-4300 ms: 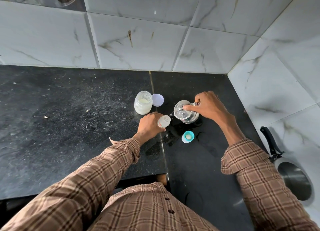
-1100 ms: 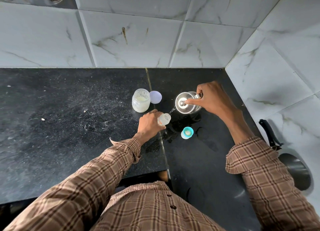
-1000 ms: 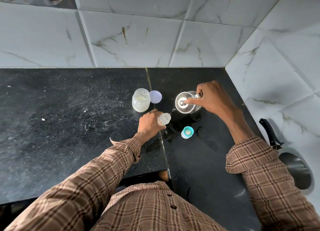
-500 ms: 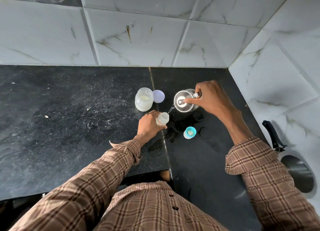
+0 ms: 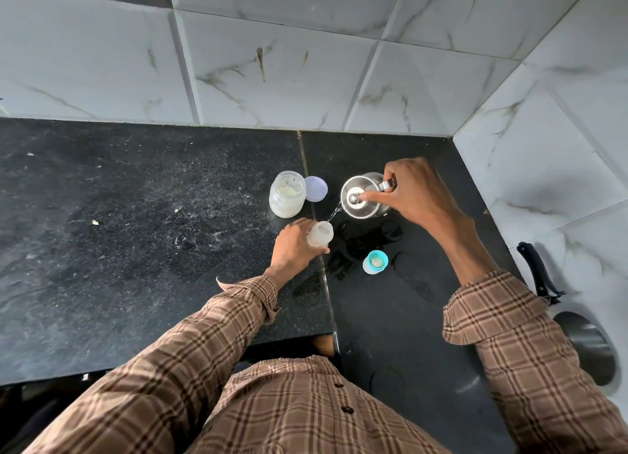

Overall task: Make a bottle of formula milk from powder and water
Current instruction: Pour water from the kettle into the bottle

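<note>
Bottle (image 5: 320, 235) first: a small, pale, translucent plastic one, standing on the bench (image 5: 136, 249) just in front and to the left of the steel kettle (image 5: 362, 196). The left hand (image 5: 294, 248) wraps its fingers round the bottle's body, a closed grip low on the wall that leaves the open mouth free. Judged from its look, the bottle is light and a little squashy, so it would tip or skid easily on the wet stone; taking it round the middle, as here, seems right, and a hard squeeze would likely push liquid out. The right hand (image 5: 413, 195) holds the kettle tilted toward the bottle, fingers curled on the handle at its rear and the forefinger pressing the lid knob; a thin stream of water (image 5: 334, 212) runs from the spout to the bottle's mouth (how full the bottle is cannot be read).

Left of the kettle stands an open glass jar (image 5: 287, 195) of pale powder, its lilac lid (image 5: 316, 189) touching it on the kettle side. In front of the kettle sits the teal cap (image 5: 375, 261), among spilled puddles. The bench is dark polished stone, dusty to the left of the kettle, set in a corner of white marbled tiles (image 5: 272, 69). Well to the right of the kettle and nearer the person, a black-handled pan (image 5: 584, 344) is partly in view.
</note>
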